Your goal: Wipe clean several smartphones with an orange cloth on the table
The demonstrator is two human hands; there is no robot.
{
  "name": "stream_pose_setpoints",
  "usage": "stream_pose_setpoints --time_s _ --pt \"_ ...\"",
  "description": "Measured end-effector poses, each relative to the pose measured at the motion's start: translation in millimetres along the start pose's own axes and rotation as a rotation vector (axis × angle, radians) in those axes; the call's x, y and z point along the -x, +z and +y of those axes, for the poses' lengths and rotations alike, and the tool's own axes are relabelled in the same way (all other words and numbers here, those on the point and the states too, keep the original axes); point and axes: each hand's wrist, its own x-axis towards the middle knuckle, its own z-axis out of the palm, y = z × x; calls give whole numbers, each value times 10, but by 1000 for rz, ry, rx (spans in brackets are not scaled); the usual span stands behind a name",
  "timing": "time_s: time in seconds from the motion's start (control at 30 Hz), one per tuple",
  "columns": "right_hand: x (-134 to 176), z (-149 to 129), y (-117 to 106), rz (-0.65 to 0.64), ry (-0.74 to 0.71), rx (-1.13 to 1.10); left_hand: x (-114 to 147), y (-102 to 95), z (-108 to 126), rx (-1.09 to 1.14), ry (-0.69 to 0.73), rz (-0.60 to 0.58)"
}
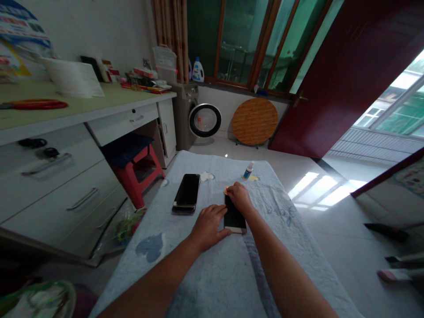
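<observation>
A smartphone with a dark screen and a pale lower edge lies face up on the cloth-covered table. My right hand is closed over its far end, pressing a small orange cloth there; most of that cloth is hidden under the fingers. Stretched out and spread, my left hand rests against the phone's left side, with the thumb by its near edge. To the left lie black phones, apparently two, one on top of the other. Beyond my right hand stands a small spray bottle with blue liquid or label.
A desk with drawers runs along the left, holding a tissue roll and red-handled scissors. A red stool is tucked beneath. Behind are a washing machine with its door open, a round wooden tabletop and a dark red door.
</observation>
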Motion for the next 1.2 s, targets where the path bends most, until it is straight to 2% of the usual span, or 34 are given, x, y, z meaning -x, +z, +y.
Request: stream_pose_setpoints --time_s 0.17,0.37,0.5,0.6,0.73,1.03,1.2 --pt "126 -69 -61 -73 -59 -6 5 46 -23 48 -5 46" --pt "586 -161 -156 -156 -174 -108 20 149 -73 60 -40 131" --pt "909 -182 -214 -196 -232 -202 23 151 -78 30 -21 110" --pt "1015 -180 -250 -200 -258 -235 18 100 -42 -11 -9 54" --pt "910 -109 -240 -182 -228 -208 9 36 6 -15 -2 15" --pt "172 220 -109 -69 10 -28 2 16 -16 -9 -7 -8" --pt "98 156 -70 -18 26 -17 1 -12 8 3 -7 -9"
